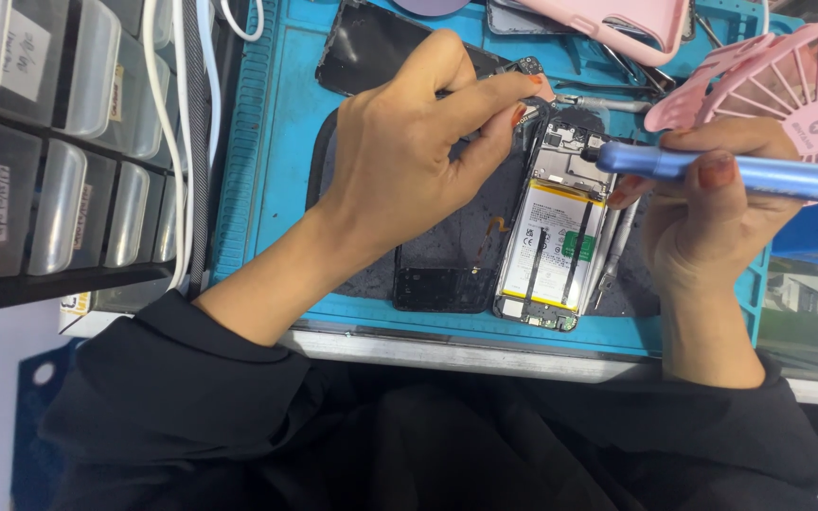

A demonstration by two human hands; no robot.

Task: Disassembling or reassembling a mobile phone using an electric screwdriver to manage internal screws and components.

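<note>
An opened phone [553, 237] lies on a blue work mat [267, 180], its white and yellow battery and circuit board exposed. Next to it on the left rests a black phone panel [447, 265]. My left hand [418, 142] reaches over the panel and pinches a small dark part [528, 68] at the phone's top edge. My right hand [712, 213] grips a blue electric screwdriver [759, 175], whose dark tip sits at the upper right of the circuit board.
A pink desk fan [788, 80] stands at the right. A pink phone case [617, 24] and another black panel [371, 47] lie at the back of the mat. Grey drawer bins [40, 142] and white cables [177, 142] fill the left. Metal tools [613, 251] lie beside the phone.
</note>
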